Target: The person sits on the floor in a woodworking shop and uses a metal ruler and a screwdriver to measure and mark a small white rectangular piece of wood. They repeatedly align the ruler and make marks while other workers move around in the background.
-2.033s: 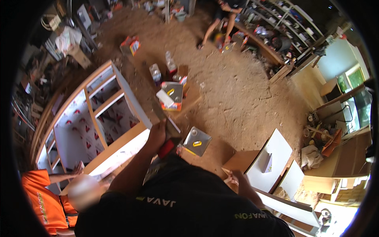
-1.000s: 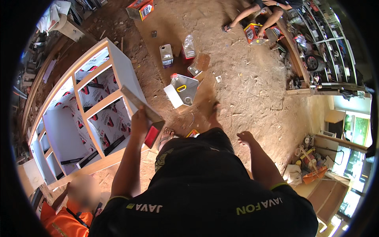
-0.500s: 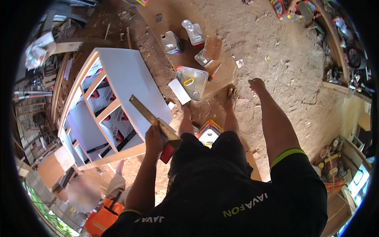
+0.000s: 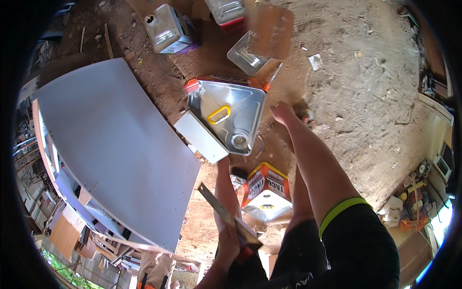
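Observation:
My left hand (image 4: 230, 241), low in the picture, grips a long flat metal tool (image 4: 213, 203) with a red part at its lower end. My right hand (image 4: 281, 111) reaches forward just right of a large metal tin (image 4: 245, 111) with a yellow handle, fingers curled with nothing visible in them. On that tin's left edge lies a white rectangular piece (image 4: 199, 135). An orange-handled tool (image 4: 267, 85) is beside the tin, near my right hand. An orange-labelled tin (image 4: 264, 202) stands between my legs.
A large grey-white cabinet (image 4: 110, 139) occupies the left. At the top are metal tins (image 4: 166, 29) and a brown board (image 4: 272, 31) on the dirt floor (image 4: 361, 120). Another person's leg (image 4: 153, 269) shows at lower left. Wood and clutter (image 4: 404, 207) line the right side.
The view has tipped down and moved closer to the tins and cabinet. My right hand has reached forward to the large tin's side; my left hand has lowered, still holding the metal tool.

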A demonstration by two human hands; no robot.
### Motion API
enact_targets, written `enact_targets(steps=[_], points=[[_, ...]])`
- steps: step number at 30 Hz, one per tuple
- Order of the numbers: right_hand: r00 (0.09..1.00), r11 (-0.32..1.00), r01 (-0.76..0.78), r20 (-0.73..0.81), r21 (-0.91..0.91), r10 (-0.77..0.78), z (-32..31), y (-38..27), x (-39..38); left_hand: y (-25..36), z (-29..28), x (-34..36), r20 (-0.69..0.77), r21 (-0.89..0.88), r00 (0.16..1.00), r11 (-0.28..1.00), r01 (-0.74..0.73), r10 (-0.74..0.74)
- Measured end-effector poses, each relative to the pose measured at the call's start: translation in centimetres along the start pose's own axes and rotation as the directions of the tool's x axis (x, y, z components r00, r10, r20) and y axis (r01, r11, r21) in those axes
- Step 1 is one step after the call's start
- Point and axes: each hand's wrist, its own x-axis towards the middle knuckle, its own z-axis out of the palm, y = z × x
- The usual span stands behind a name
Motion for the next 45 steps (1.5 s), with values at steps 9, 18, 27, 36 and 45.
enact_targets(steps=[9,18,27,36,45], points=[[0.955,0.933,0.164,-0.287,0.322,-0.069,6.9,0.0,10.3,-4.3,1.5,1.6,0.049,-0.092,0.998,0.995,0.031,-0.027],[0.96,0.932,0.031,0.272,-0.361,0.073,6.0,5.9,-22.2,-1.6,-8.0,4.6,-0.069,-0.65,0.994,0.752,-0.105,0.079],[0.962,0.514,-0.029,0.163,0.857,-0.217,-16.8,-3.8,-37.1,9.2,-7.1,-4.5,-0.579,0.792,0.074,0.581,-0.188,0.812],[0.766,0.487,0.562,-0.197,0.669,-0.612,-36.8,-12.6,-63.9,26.8,-8.7,-21.6,-0.17,0.075,0.325,0.342,-0.937,0.93],[0.706,0.657,0.677,-0.548,0.333,-0.449,-29.6,-17.5,-71.9,27.6,-12.2,-26.3,-0.041,0.042,0.331,0.333,-0.942,0.943]])
